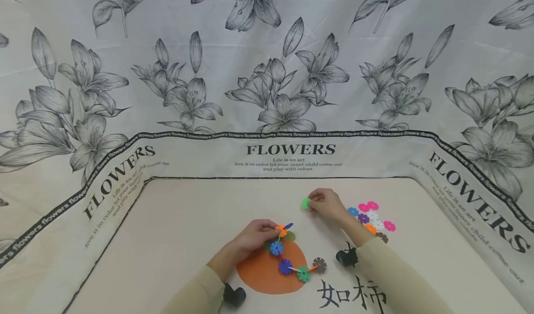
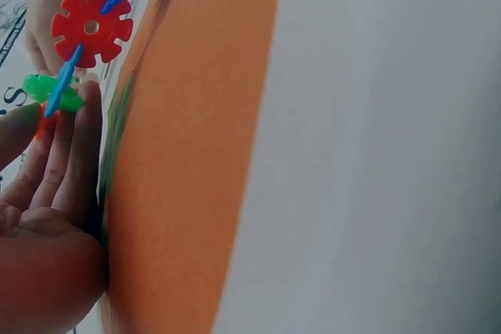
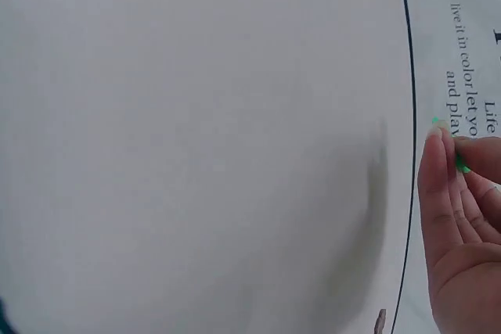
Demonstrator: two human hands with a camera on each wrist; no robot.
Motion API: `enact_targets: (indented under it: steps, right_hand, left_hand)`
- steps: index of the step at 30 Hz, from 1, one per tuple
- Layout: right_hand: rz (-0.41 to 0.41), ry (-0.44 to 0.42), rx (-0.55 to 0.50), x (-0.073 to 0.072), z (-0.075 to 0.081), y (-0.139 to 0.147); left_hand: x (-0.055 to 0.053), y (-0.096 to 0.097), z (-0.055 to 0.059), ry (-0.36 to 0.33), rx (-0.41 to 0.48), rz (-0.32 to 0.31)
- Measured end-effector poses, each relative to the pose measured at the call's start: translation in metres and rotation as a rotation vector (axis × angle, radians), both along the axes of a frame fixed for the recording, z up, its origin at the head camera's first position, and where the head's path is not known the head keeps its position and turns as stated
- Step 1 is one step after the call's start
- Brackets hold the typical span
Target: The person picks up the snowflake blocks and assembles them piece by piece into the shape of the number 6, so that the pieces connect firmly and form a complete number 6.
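Note:
My left hand (image 1: pixel 255 236) pinches the upper end of a chain of snowflake building discs, at an orange disc (image 1: pixel 281 231). From there the chain curves down through a light blue disc (image 1: pixel 276 247), a dark blue one (image 1: pixel 285 267) and a green one (image 1: pixel 303 273) to a brown disc (image 1: pixel 320 265). In the left wrist view a red disc (image 2: pixel 72 27) and a green disc (image 2: pixel 69 99) show at the fingertips. Farther back and to the right, my right hand (image 1: pixel 328 203) pinches a single light green disc (image 1: pixel 306 203), mostly hidden by fingers in the right wrist view.
Loose discs in pink, white, purple and other colours make a pile (image 1: pixel 374 217) beyond my right forearm. The tablecloth (image 1: pixel 175 240) bears a printed orange fruit (image 1: pixel 263 274) beneath the chain and black characters (image 1: pixel 352 295). A flower-printed curtain (image 1: pixel 292 156) surrounds the table's far sides.

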State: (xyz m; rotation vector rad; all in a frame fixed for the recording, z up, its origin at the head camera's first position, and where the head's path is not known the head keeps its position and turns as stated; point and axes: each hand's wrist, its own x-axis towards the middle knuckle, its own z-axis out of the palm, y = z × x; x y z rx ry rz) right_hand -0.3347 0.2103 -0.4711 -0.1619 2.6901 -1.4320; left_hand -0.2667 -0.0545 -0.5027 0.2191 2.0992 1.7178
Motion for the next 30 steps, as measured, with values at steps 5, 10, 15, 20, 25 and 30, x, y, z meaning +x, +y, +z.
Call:
enact_targets:
  steps: [5,10,15,20,25,30]
  right_hand:
    - [0.026,-0.055,-0.127,0.022,0.009,0.005]
    - [0.088,-0.106,-0.258,0.044,0.014,0.003]
    - [0.155,-0.119,-0.295,0.058,0.01,-0.002]
    - [0.176,-0.125,-0.317,0.062,0.003,-0.011]
    - [0.161,-0.16,-0.332,0.064,0.001,-0.013]
    - [0.17,-0.165,-0.358,0.065,0.003,-0.012]
  left_hand:
    - [-0.001,0.001,0.0,-0.015,0.001,-0.006]
    - [-0.002,0.001,0.0,-0.018,-0.016,-0.002]
    - [-0.002,0.002,0.0,-0.019,-0.011,-0.006]
    - [-0.001,0.0,-0.001,-0.001,0.015,-0.021]
    - [0.0,0.001,0.002,-0.003,0.011,-0.021]
    - [0.001,0.001,0.005,-0.006,0.014,-0.017]
